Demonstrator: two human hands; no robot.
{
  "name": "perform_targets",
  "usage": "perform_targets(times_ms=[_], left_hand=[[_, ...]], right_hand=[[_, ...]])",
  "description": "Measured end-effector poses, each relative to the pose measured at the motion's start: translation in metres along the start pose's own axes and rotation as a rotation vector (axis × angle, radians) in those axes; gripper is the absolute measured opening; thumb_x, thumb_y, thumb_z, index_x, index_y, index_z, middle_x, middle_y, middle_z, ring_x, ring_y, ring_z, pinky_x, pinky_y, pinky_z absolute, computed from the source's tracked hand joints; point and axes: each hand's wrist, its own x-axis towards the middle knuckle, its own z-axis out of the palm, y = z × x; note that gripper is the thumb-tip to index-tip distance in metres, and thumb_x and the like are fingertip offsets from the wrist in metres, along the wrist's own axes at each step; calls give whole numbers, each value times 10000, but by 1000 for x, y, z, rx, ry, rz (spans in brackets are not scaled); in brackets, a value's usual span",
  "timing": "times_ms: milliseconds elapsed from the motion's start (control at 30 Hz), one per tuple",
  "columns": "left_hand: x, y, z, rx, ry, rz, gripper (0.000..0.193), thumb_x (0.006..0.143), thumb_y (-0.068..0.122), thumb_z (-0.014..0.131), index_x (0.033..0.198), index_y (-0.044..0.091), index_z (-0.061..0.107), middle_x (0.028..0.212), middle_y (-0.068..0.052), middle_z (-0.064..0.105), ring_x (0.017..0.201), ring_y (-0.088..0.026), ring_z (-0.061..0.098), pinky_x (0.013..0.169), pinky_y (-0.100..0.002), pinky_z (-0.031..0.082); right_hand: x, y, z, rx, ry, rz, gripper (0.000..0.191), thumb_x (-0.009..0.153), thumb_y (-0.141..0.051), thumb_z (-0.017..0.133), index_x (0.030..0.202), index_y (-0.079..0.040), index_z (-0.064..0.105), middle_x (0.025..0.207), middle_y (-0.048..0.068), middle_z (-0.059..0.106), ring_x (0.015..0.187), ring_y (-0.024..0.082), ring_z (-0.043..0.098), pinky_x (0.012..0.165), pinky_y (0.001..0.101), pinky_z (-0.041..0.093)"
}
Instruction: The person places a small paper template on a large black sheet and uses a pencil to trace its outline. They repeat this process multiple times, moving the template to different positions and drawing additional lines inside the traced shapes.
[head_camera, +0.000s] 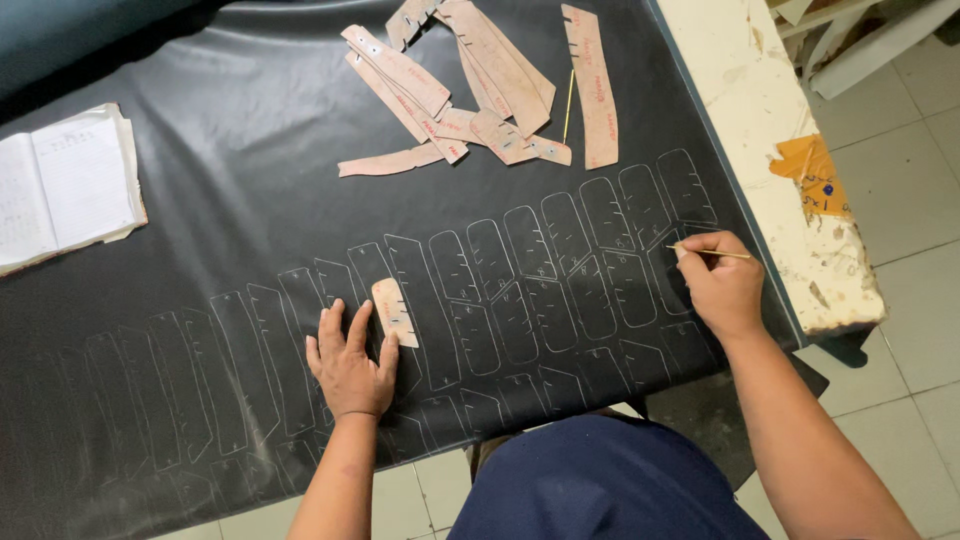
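Small tan template (395, 312) lying upright-lengthwise on black sheet (200, 230) near its front edge, touching splayed, unclenched left hand (349, 362) on its right side; right hand (722, 287), well apart toward right edge, pinching thin marking stick (712, 253)

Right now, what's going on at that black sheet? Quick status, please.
Left hand flat on black sheet, fingers beside small cardboard template. Right hand pinching thin marking stick over traced outlines. Spare templates piled farther back, nothing blocking.
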Motion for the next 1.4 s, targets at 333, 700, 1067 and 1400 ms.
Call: perform_targets(times_ms=[333,700,1067,1400], left_hand=[[4,6,1,-5,9,2,585,916,515,604,1440,256,571,1604,-96,391,1529,-290,296,1247,-546,142],[5,10,2,-1,-5,-7,586,922,519,595,1445,256,562,1609,-99,377,1533,-286,284,1251,-541,129],[6,16,2,-9,10,1,592,922,526,596,1449,257,561,1612,-95,376,1538,-283,284,1253,-540,140],[8,26,6,11,6,-1,594,914,527,599,1445,263,559,1614,-92,379,1535,-281,285,1248,-542,142]], right_hand=[[17,14,-10,83,-4,44,104,954,-65,731,995,0,661,881,56,719,727,83,660,626,224,520],[45,24,-20,66,100,44,120,993,-68,765,1039,8,684,862,40,692,704,70,607,632,232,496],[52,21,-25,95,75,72,90,982,-73,753,1025,-13,700,891,35,708,740,54,642,601,210,516],[44,33,-43,111,75,113,122,975,-74,755,1018,-7,662,883,72,710,709,78,636,586,221,502]])
